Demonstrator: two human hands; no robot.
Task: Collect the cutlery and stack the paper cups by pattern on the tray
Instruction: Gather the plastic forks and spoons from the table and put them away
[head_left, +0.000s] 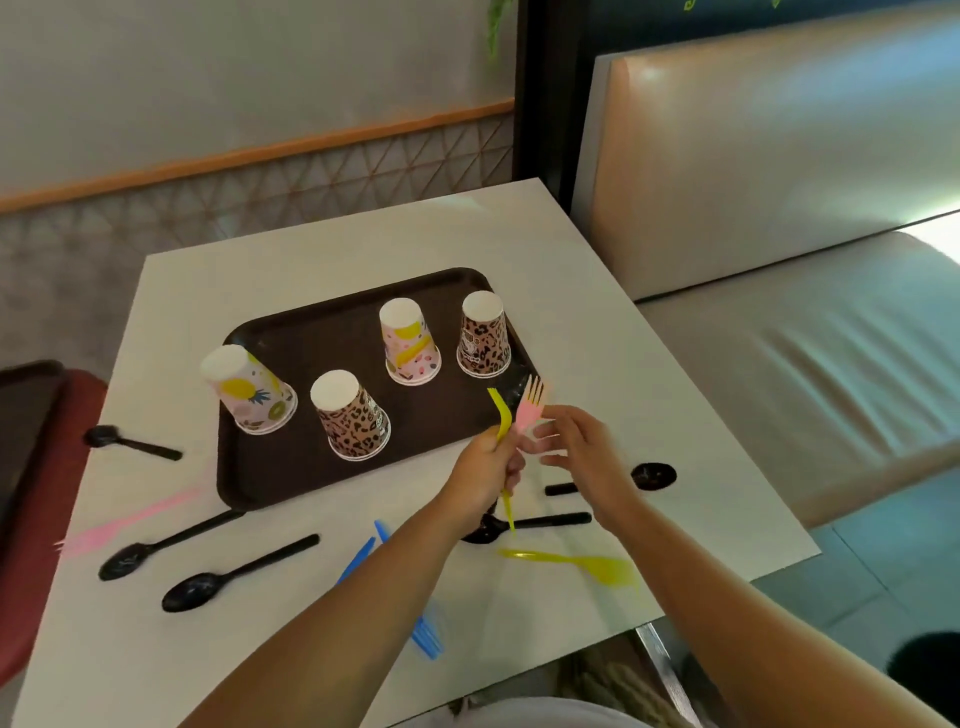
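A dark brown tray (291, 467) on the white table carries upside-down paper cups: two fruit-pattern cups (249, 389) (410, 343) and two leopard-pattern cups (353, 415) (484, 335). My left hand (485, 475) grips a yellow fork (501, 415) at the tray's right front corner. My right hand (576, 447) pinches a pink fork (530, 410) right beside it. Loose on the table lie several black spoons (524, 525) (649, 477) (234, 574) (166, 545) (130, 444), another yellow fork (576, 561), a pink fork (130, 522) and blue cutlery (428, 631), partly hidden by my left arm.
The table (597, 332) ends close on the right, next to a beige bench seat (779, 353). A red chair (47, 493) with another dark tray (26, 405) stands at the left. A wall runs behind the table.
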